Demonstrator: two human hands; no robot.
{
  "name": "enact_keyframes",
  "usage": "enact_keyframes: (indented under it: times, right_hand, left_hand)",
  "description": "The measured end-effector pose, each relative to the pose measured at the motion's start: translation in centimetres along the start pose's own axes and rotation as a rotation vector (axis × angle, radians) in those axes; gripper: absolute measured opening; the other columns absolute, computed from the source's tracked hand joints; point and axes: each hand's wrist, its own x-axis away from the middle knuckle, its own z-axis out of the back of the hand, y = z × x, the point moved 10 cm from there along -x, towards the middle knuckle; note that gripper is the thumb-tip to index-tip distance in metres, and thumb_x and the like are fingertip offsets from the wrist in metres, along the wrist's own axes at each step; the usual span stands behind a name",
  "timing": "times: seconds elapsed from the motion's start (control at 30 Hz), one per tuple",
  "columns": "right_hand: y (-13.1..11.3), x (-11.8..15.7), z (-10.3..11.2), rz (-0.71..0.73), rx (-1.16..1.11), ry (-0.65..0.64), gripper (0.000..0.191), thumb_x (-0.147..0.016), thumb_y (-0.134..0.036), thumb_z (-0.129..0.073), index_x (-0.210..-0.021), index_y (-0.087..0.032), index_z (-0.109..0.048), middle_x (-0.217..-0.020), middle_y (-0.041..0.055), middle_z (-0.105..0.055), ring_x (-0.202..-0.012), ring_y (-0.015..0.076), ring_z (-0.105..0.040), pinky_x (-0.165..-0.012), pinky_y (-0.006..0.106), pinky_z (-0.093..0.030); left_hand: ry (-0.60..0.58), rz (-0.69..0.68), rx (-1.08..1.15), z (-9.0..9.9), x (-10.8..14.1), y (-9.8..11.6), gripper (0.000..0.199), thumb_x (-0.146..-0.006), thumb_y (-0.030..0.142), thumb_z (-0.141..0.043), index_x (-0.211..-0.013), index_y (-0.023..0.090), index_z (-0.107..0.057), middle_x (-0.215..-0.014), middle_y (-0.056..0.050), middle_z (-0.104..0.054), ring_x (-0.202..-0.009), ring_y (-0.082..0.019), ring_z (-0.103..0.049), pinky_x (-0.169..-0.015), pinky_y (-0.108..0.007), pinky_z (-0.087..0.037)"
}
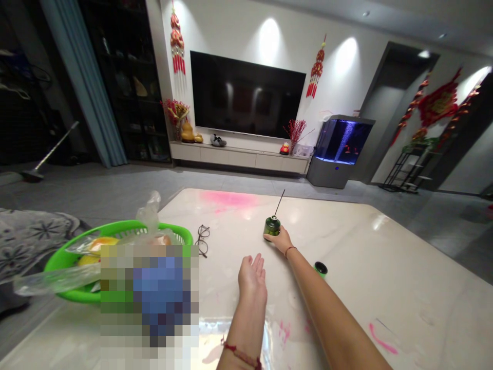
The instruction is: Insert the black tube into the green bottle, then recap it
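Around a dark green glass bottle (272, 225) on the pale table (346, 231), the fingers of my right hand (281, 238) are closed. A thin dark stick rises from the bottle's narrow neck. Nearer to me, my left hand (252, 275) is turned palm up with its fingers apart and holds nothing. A small green cap with a dark opening (320, 268) lies to the right of my right forearm. A pair of glasses (203, 240) rests on the table left of the bottle.
A green basket (73, 294) with plastic bags and fruit stands at the left, partly hidden by a blurred patch. Pink smears mark the table, and a shiny sheet (210, 341) lies under my left forearm. Beyond are a TV (246, 95) and an aquarium (342, 141).
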Motion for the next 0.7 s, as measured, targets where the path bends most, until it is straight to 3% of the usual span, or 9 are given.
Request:
enact_keyframes:
  times: [0.13, 0.33, 0.7]
  right_hand:
    - [-0.32, -0.17, -0.19, 0.013, -0.035, -0.007, 0.044, -0.048, -0.035, -0.073, -0.083, -0.013, -0.061, -0.084, 0.0079, -0.067, -0.077, 0.0202, -0.062, -0.071, 0.032, -0.049]
    - [-0.35, -0.56, -0.38, 0.022, -0.077, 0.003, 0.038, -0.048, -0.029, -0.073, -0.081, -0.014, -0.063, -0.079, 0.0054, -0.068, -0.074, 0.0194, -0.063, -0.068, 0.03, -0.05]
    - [-0.41, -0.93, -0.84, 0.02, -0.121, -0.017, 0.035, -0.049, -0.03, -0.072, -0.08, -0.015, -0.065, -0.076, 0.0028, -0.068, -0.074, 0.0194, -0.063, -0.069, 0.031, -0.05]
  left_hand:
    - [0.008, 0.002, 0.005, 0.12, -0.18, 0.0, 0.027, -0.076, 0.019, -0.041, -0.103, 0.016, -0.043, -0.127, -0.015, -0.049, -0.121, -0.017, -0.043, -0.103, -0.029, -0.027]
    - [0.019, -0.001, 0.027, 0.05, -0.09, 0.24, 0.006, -0.075, 0.016, -0.042, -0.081, 0.018, -0.041, -0.123, -0.013, -0.052, -0.119, -0.017, -0.046, -0.101, -0.029, -0.031]
    - [0.059, -0.003, -0.035, 0.68, -0.45, -0.47, 0.011, -0.07, 0.011, -0.046, -0.079, 0.017, -0.049, -0.108, -0.012, -0.058, -0.11, -0.017, -0.053, -0.092, -0.029, -0.041]
